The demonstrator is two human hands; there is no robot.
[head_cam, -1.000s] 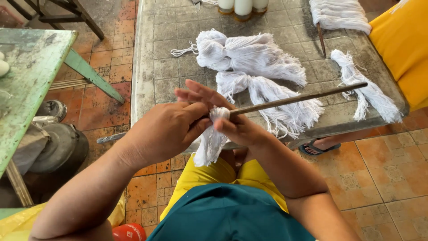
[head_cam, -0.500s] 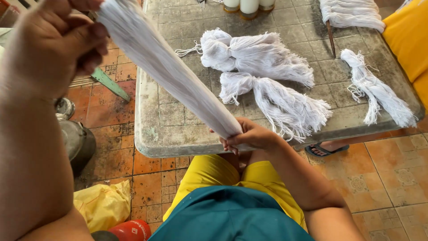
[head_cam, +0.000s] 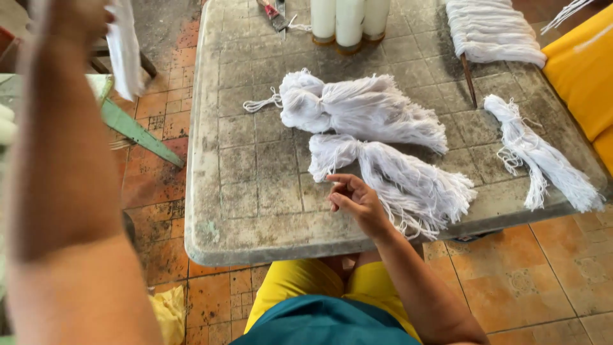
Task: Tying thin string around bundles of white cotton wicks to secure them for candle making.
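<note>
My left hand (head_cam: 71,19) is raised high at the top left, blurred, and shut on a white thread bundle (head_cam: 124,48) that hangs down from it. Lower down, my right hand (head_cam: 355,199) hovers palm up over the near part of the stone table (head_cam: 255,211); its fingers are apart and hold nothing. It is right beside a tied white thread tassel (head_cam: 399,176) lying on the table. A larger tassel (head_cam: 357,105) lies just behind that one.
A third tassel (head_cam: 539,156) lies at the table's right edge. A thread stack (head_cam: 491,29) with a thin stick (head_cam: 469,80) sits at the back right. White cylinders (head_cam: 348,19) stand at the back. A person in yellow (head_cam: 578,70) is at the right, a green table leg (head_cam: 137,131) at the left.
My left hand has swung the thread bundle up and to the left. My right hand has let go of its lower end and now is open over the table. The stick is gone from my hands.
</note>
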